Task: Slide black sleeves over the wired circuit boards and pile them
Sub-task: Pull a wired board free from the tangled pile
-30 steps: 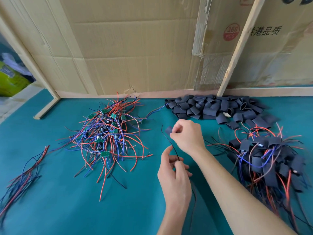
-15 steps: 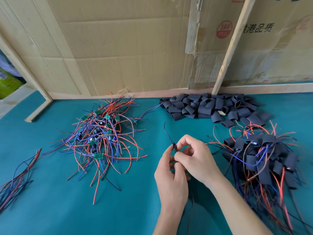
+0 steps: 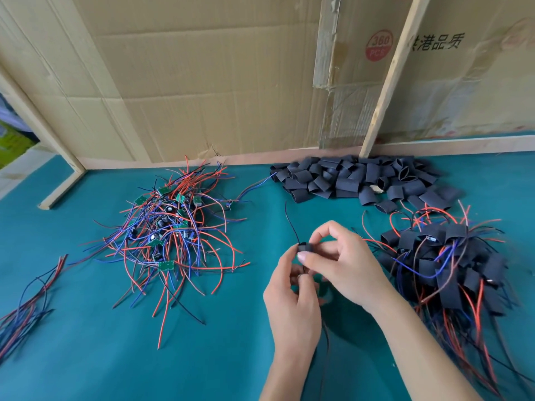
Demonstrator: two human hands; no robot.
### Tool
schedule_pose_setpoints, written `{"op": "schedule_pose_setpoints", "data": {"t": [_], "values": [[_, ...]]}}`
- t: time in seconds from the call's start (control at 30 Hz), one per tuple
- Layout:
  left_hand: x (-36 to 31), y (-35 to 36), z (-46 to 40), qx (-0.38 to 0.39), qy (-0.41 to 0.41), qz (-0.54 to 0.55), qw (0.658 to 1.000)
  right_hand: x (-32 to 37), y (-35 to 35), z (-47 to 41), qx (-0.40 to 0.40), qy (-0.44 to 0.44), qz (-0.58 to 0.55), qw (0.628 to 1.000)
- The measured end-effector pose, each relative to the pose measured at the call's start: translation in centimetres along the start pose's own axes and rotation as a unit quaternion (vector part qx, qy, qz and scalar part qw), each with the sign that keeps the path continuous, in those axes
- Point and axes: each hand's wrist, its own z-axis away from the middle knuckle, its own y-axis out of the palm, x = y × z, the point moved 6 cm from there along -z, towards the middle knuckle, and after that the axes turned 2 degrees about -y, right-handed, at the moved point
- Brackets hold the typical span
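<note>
Both hands meet over the green tabletop (image 3: 86,357), a little right of centre, closed on one small black sleeve (image 3: 304,248) held above the cloth. The right hand (image 3: 344,263) pinches it narrowly between thumb and curled forefinger, the thumb pressed flat across its near face; the left hand (image 3: 292,302) comes up from below with its fingertips curled tight around the same piece, so hardly any of the sleeve shows. A thin dark wire (image 3: 291,219) rises from the sleeve's far end, and another strand hangs down past the left wrist. The circuit board itself cannot be seen inside the fingers. A second ago the right hand was held higher and apart, with the sleeve up on the wire and the left hand pinching the wire lower down; half a second ago the two had drawn together, and now they sit closer to the body, locked on the sleeve. To the left lies the tangle of bare wired boards (image 3: 170,227), behind is the heap of loose sleeves (image 3: 362,180), and just right of the hands is the pile of finished pieces (image 3: 445,264). Cardboard (image 3: 202,82) walls the back.
</note>
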Motion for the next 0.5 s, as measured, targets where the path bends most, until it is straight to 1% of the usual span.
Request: {"op": "schedule_pose_setpoints", "data": {"t": [0.03, 0.1, 0.17, 0.23, 0.27, 0.33, 0.5], "values": [[-0.1, 0.0, 0.0, 0.001, 0.006, -0.005, 1.000, -0.3, -0.5, -0.1, -0.020, 0.009, -0.039, 0.999], [-0.2, 0.2, 0.1, 0.008, 0.016, -0.013, 1.000, -0.8, -2.2, -0.3, -0.108, 0.027, -0.129, 0.985], [-0.3, 0.4, 0.2, 0.025, 0.020, -0.023, 0.999, -1.4, -3.8, -0.3, -0.200, 0.051, -0.215, 0.955], [-0.3, 0.7, 0.3, 0.048, 0.029, -0.040, 0.998, -2.3, -4.8, -0.2, -0.260, 0.079, -0.295, 0.916], [-0.3, 0.8, 0.3, 0.061, 0.035, -0.051, 0.996, -2.7, -5.1, -0.2, -0.277, 0.093, -0.325, 0.899], [-0.4, 1.1, 0.5, 0.087, 0.042, -0.071, 0.993, -3.3, -5.4, -0.1, -0.296, 0.113, -0.349, 0.882], [-0.3, 1.7, 0.7, 0.125, 0.051, -0.110, 0.985, -4.1, -5.9, 0.0, -0.318, 0.137, -0.355, 0.869]]}}
